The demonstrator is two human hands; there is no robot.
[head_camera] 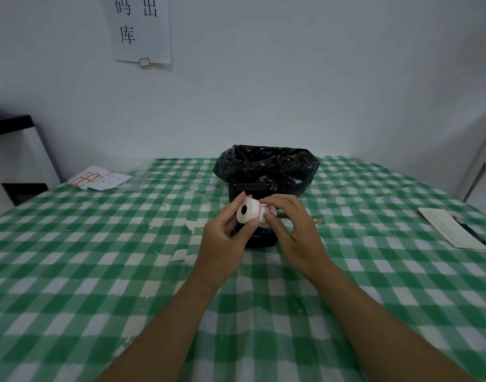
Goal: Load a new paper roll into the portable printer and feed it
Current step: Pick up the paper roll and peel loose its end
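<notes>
Centre frame: left hand [222,238] pinches the paper roll [250,214] by its rim to steady it, while the right hand [297,232] grips the far end, fingertips at the red marks, likely freeing the leading edge. Roll white, dark core facing camera, held above the black printer [259,239]. Behind, upper centre, black bag [266,166].

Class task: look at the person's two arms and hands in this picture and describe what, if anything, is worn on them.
Both forearms are bare up to the frame edge: no sleeves show. The left hand and right hand wear no gloves. No watch, bracelet or ring is visible on the wrists or fingers. No markings or bandages show on either arm.
</notes>
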